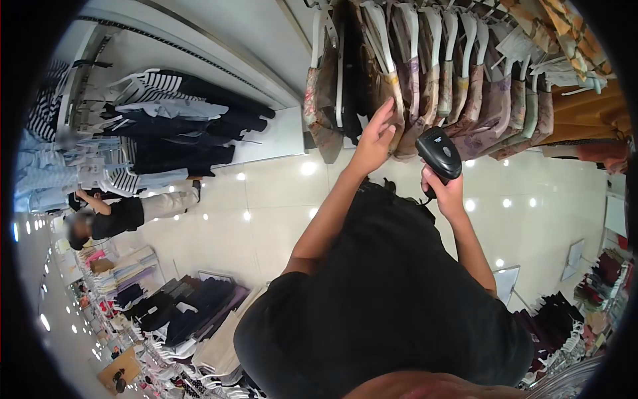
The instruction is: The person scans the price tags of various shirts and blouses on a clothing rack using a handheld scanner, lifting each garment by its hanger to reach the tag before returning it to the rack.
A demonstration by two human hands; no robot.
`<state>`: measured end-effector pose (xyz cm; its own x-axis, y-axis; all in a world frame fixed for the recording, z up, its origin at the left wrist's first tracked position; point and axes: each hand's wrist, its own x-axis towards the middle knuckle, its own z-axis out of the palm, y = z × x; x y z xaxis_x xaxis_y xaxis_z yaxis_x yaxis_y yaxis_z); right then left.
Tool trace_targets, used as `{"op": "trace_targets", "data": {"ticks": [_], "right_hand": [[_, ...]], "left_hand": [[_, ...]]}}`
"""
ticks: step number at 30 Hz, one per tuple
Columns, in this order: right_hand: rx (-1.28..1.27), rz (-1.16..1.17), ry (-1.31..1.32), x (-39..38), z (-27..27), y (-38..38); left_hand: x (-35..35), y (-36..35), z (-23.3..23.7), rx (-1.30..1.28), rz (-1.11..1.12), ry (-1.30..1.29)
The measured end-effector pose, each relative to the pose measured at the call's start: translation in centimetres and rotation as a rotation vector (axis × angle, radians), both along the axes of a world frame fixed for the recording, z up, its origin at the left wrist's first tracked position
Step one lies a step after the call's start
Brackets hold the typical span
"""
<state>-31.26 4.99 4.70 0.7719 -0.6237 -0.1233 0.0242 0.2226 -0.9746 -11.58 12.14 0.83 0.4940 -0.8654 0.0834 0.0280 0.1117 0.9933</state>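
A black handheld barcode scanner [438, 154] is in my right hand [444, 189], its handle gripped and its head tilted up toward the rack. My left hand [374, 143] reaches up with fingers stretched out, overlapping the lower part of a hanging patterned garment [397, 110]. Several floral garments [488, 113] on white hangers [435, 33] line the rail in front of me. Just left of my left hand hangs a black garment [352, 86].
Striped and dark garments [179, 120] hang on a wall rack at the left. A person [119, 216] in a black top stands beside it. Folded trousers [193, 306] lie lower left, over the glossy tiled floor [266, 226]. Mustard garments [585, 113] hang at the far right.
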Motion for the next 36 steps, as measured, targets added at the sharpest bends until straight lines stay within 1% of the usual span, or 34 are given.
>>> {"op": "trace_targets", "data": {"ticks": [3, 5, 7, 8, 9, 10, 11, 12, 13, 15, 17, 18, 19, 21, 22, 24, 25, 27, 28, 29, 31, 33, 34, 36], "right_hand": [[-0.015, 0.035, -0.026, 0.5, -1.3, 0.0], [-0.036, 0.052, -0.017, 0.8, -1.6, 0.3], [0.049, -0.002, -0.027, 1.3, -0.8, 1.1], [0.035, -0.03, -0.037, 1.5, -0.3, 1.4], [0.019, -0.063, -0.047, 1.6, 0.2, 1.9], [0.01, -0.084, -0.042, 1.7, 0.4, 2.0], [0.007, -0.108, -0.035, 1.7, 0.4, 2.0], [-0.005, -0.106, -0.039, 1.8, 0.2, 2.1], [-0.015, -0.104, -0.047, 2.2, 0.2, 2.5], [-0.021, -0.131, -0.088, 4.1, 0.8, 3.2], [-0.021, -0.112, -0.136, 5.8, 1.6, 3.7], [0.017, -0.086, -0.179, 6.4, 1.8, 4.2], [0.015, -0.081, -0.165, 7.0, 1.5, 4.4], [-0.239, -0.139, -0.064, 7.9, 0.2, 5.3], [-0.066, -0.086, -0.163, 10.0, 1.7, 5.6], [-0.067, -0.109, -0.094, 10.8, 0.5, 5.9], [-0.067, -0.126, -0.038, 11.2, 0.0, 6.0], [-0.09, -0.195, -0.024, 12.1, -0.3, 6.7], [-0.113, -0.232, 0.029, 12.5, 0.0, 7.2], [-0.136, -0.27, 0.08, 13.0, 0.3, 7.7], [-0.13, -0.301, 0.09, 14.0, 0.3, 8.4], [-0.07, -0.253, 0.116, 14.5, -0.4, 9.4], [-0.115, -0.317, 0.135, 15.8, 0.9, 10.4], [-0.057, -0.333, 0.132, 16.8, 0.7, 11.3]], "left_hand": [[0.4, 1.5, -0.3, 0.043, -0.042, 0.022], [0.6, 2.7, -0.2, 0.054, -0.021, 0.007], [1.3, 4.0, 1.3, -0.006, 0.092, -0.019], [2.0, 4.8, 1.6, -0.08, 0.226, -0.115], [2.9, 6.3, 2.8, -0.101, 0.346, -0.204], [4.2, 7.3, 3.7, -0.206, 0.503, -0.306], [5.7, 8.1, 4.6, -0.256, 0.685, -0.354], [7.8, 8.7, 4.8, -0.25, 0.798, -0.348], [9.7, 8.4, 5.1, -0.219, 0.814, -0.296], [12.2, 7.0, 4.2, -0.058, 0.615, -0.253], [11.6, 5.6, 3.8, 0.033, 0.331, -0.207], [10.7, 5.2, 3.2, 0.006, 0.238, -0.165], [9.8, 5.0, 2.5, -0.012, 0.15, -0.119], [8.5, 4.8, 1.3, -0.132, -0.014, 0.016], [8.4, 4.8, 0.8, -0.157, -0.065, 0.03], [9.3, 4.9, 0.5, -0.199, -0.164, 0.072], [10.2, 4.8, 0.1, -0.206, -0.175, 0.085], [12.2, 4.8, -1.0, -0.2, -0.362, 0.241], [13.2, 5.0, -0.7, -0.164, -0.367, 0.256], [14.4, 5.0, -1.7, -0.16, -0.382, 0.264], [17.3, 4.3, -5.3, -0.07, -0.308, 0.328], [19.8, 2.9, -8.2, 0.157, -0.004, 0.054], [20.5, 1.8, -10.0, 0.156, -0.029, 0.056], [21.7, -0.6, -13.8, 0.265, 0.128, -0.335]]}}
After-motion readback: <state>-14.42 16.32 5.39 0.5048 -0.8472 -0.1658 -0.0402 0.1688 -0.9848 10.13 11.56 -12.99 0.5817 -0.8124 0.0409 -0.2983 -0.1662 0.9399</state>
